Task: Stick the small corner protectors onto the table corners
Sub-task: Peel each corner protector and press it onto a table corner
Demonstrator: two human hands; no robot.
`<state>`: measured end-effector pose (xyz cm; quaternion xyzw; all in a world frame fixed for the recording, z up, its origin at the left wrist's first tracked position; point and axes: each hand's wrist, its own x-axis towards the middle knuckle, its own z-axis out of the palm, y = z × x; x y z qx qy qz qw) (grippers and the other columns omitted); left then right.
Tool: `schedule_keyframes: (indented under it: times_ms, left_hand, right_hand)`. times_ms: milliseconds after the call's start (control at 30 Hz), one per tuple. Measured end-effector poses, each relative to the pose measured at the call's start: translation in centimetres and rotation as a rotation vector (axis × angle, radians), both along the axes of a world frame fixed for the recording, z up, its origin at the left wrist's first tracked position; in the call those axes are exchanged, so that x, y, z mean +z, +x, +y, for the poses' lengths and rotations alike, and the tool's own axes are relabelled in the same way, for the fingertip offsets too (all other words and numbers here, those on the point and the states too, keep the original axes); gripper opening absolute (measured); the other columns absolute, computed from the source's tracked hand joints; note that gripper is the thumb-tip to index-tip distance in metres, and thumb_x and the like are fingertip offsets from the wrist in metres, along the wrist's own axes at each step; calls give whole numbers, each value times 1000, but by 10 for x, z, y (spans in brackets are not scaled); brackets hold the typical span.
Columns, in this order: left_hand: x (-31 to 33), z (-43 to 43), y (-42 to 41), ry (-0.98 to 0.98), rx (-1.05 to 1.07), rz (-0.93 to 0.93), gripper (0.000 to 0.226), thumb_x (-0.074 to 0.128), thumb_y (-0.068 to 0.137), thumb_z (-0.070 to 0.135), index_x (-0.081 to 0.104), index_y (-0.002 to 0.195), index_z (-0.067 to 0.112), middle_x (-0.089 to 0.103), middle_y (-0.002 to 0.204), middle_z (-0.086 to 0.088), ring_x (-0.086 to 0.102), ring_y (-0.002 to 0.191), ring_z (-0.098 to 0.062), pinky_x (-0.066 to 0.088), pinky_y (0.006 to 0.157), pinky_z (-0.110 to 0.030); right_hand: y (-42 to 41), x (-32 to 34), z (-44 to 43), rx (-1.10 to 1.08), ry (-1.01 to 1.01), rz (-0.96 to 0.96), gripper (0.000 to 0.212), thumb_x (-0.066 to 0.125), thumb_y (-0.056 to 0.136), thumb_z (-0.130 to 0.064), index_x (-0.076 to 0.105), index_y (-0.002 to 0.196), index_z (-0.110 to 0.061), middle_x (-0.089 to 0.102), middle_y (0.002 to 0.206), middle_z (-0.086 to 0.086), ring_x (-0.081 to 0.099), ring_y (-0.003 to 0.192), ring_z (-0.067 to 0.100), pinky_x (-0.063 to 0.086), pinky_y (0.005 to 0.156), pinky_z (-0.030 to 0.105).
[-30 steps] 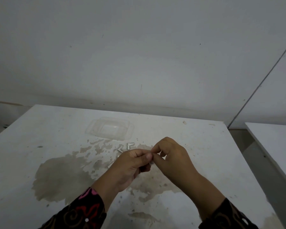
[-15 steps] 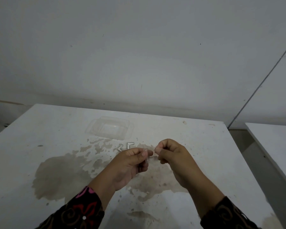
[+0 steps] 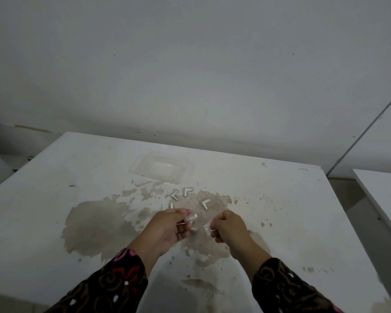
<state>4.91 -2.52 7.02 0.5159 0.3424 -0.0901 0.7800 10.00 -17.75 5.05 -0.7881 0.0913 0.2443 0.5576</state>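
My left hand (image 3: 168,227) pinches a small clear L-shaped corner protector (image 3: 192,217) between thumb and fingers above the stained white table (image 3: 66,177). My right hand (image 3: 229,229) pinches a thin white strip of backing film (image 3: 207,229), held a short way to the right of the protector. Several more clear protectors lie loose on the table just beyond my hands, among them a protector (image 3: 187,191) near the tray and another protector (image 3: 205,203) close to my right hand.
A clear plastic tray (image 3: 159,167) sits on the table behind the loose protectors. A white wall rises past the table's far edge. A second white table (image 3: 379,195) stands to the right across a narrow gap.
My hands were joined together on the protector; they have drawn apart, the right hand carrying a strip of film away to the right. Loose protectors that they hid now show.
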Motion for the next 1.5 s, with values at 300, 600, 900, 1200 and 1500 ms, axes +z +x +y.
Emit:
schedule_keyframes:
  times_ms: [300,600,900,1200,1500]
  left_hand:
    - [-10,-1,-17,23,26,57,6,60,88,1,65,92,4,61,72,-8,56,62,-17,48,63,-29]
    - [0,5,-35,15,42,-23,7,58,92,6,64,94,3,63,61,-4,58,61,-17,49,61,-29]
    - [20,61,-68,23,69,-130,8,57,92,9,62,94,3,64,78,-8,60,61,-16,48,62,-28]
    - [39,169,-160,118,50,-123,11,59,92,14,64,100,8,66,78,-5,62,64,-16,49,59,-27]
    - [53,267,-246,142,70,-176,5,56,94,14,56,94,10,61,75,-6,57,61,-18,48,58,-28]
  right_hand:
    - [7,-24,11,118,-204,-62,27,45,87,0,65,104,-8,68,97,11,66,88,23,57,81,38]
    - [-21,11,26,254,-33,-309,21,53,84,-3,63,88,-21,58,93,-2,56,79,13,48,71,22]
    - [-70,25,93,491,-170,-762,18,62,85,-18,61,103,-20,48,93,-15,46,86,1,34,71,4]
    - [-162,38,198,432,-139,-700,16,61,86,-13,60,98,-23,49,99,-11,53,87,8,36,69,6]
    - [-244,59,293,431,-86,-724,15,55,91,-13,65,102,-16,56,99,-7,52,87,8,38,75,14]
